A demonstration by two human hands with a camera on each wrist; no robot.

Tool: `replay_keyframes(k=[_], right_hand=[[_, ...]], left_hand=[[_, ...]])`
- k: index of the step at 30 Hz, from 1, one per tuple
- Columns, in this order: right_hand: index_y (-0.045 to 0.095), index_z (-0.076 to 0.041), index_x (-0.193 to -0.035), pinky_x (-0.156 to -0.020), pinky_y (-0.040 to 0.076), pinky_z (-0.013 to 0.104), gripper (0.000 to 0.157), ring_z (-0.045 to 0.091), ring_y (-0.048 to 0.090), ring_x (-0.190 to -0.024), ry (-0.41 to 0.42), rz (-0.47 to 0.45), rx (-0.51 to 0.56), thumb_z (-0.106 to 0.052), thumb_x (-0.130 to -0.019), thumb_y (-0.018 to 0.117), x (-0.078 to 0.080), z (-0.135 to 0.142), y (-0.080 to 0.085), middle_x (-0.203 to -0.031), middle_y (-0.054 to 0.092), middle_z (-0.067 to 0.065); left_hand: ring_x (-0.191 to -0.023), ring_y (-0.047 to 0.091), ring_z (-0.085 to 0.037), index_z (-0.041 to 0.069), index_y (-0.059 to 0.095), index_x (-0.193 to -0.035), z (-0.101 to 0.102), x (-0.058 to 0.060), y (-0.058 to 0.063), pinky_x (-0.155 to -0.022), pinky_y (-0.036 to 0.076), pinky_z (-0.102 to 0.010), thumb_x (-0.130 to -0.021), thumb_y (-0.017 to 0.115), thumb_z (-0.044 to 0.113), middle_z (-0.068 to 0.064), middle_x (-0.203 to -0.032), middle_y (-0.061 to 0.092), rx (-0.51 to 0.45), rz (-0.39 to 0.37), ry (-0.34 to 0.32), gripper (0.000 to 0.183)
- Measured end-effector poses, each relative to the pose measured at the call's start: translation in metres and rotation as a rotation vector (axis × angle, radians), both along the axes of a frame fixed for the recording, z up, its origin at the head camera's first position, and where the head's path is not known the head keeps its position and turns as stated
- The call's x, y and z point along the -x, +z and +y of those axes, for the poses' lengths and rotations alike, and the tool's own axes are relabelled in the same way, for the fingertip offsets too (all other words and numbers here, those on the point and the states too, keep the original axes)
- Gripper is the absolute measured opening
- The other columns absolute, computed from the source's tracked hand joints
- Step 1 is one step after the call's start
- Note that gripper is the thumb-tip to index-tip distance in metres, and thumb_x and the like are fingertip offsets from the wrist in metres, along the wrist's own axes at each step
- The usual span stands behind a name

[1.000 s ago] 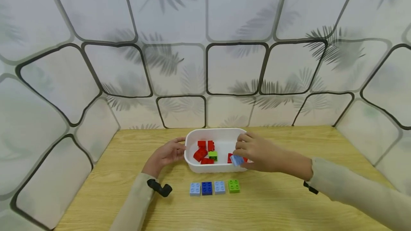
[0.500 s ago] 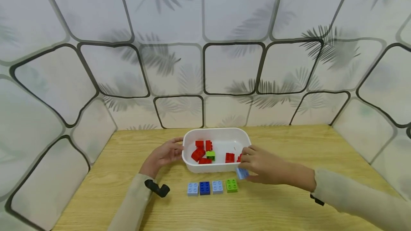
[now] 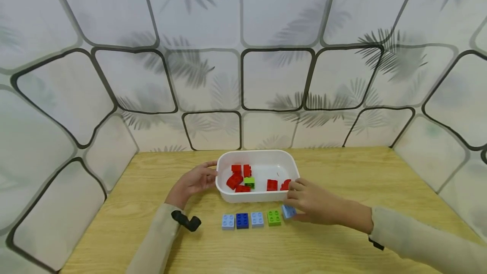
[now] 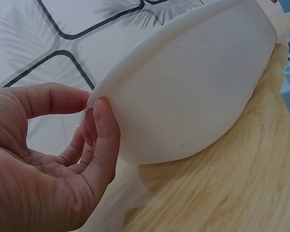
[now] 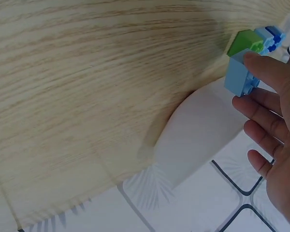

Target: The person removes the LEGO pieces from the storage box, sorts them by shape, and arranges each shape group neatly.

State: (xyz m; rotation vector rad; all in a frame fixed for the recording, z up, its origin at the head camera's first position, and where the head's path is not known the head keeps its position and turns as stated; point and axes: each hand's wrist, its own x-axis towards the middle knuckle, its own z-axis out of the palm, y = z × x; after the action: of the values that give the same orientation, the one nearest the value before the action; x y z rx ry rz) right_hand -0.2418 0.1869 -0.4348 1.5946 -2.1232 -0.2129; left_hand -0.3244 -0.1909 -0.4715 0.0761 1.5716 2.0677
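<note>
Where the near stretch of light wood-grain desk [image 3: 304, 248] lies before the person, four studded plastic bricks stand in a row, studs up: from the left, a pale-blue brick [image 3: 228, 222], a dark-blue brick [image 3: 242, 220], a second pale-blue brick [image 3: 257, 219] and a lime-green brick [image 3: 274, 218]. Just beside the row's right end, the right hand [image 3: 313, 201] pinches a further plastic brick, the held pale-blue brick [image 3: 288, 212], between thumb and fingertip, the other fingers loosely bent. It sits at a slight angle to its neighbours; whether its base touches the desk I cannot tell.

Adding this brick to the line looks like the step in hand. The next move would call for squaring it with the lime-green brick, settling it flat and loosening the pinch without nudging the row.

Behind the row is a white, round-cornered plastic bin [image 3: 253, 198], its left end held by the curved fingers of the left hand [image 3: 194, 182]. Inside lie several red plastic bricks [image 3: 272, 185] and a bright-green brick [image 3: 249, 182]. Farthest off rises a pale wall covering [image 3: 279, 79] with dark outlines and grey leaves.
</note>
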Motion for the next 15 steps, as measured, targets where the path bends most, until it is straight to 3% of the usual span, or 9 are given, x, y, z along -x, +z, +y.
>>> replay_keyframes(k=[6, 15], right_hand=[[0.074, -0.014, -0.098, -0.086, 0.048, 0.035, 0.043, 0.017, 0.054, -0.093, 0.004, -0.013, -0.003, -0.041, -0.071, 0.091, -0.0010, 0.0007, -0.0051, -0.090, 0.067, -0.005], [0.073, -0.015, -0.102, -0.091, 0.051, 0.037, 0.039, 0.016, 0.054, -0.097, -0.070, -0.100, -0.097, -0.044, -0.080, 0.086, -0.0049, -0.0028, -0.0085, -0.096, 0.070, -0.005]], left_hand=[[-0.083, 0.064, -0.009, 0.000, 0.022, -0.157, 0.0011, -0.0005, 0.0020, -0.076, 0.059, -0.023, -0.103, 0.046, -0.001, -0.002, -0.107, 0.066, 0.010, -0.014, 0.015, 0.059], [-0.082, 0.067, -0.009, -0.001, 0.021, -0.156, 0.0010, -0.0004, 0.0026, -0.077, 0.060, -0.024, -0.102, 0.047, -0.002, -0.002, -0.104, 0.068, 0.003, -0.019, 0.016, 0.060]])
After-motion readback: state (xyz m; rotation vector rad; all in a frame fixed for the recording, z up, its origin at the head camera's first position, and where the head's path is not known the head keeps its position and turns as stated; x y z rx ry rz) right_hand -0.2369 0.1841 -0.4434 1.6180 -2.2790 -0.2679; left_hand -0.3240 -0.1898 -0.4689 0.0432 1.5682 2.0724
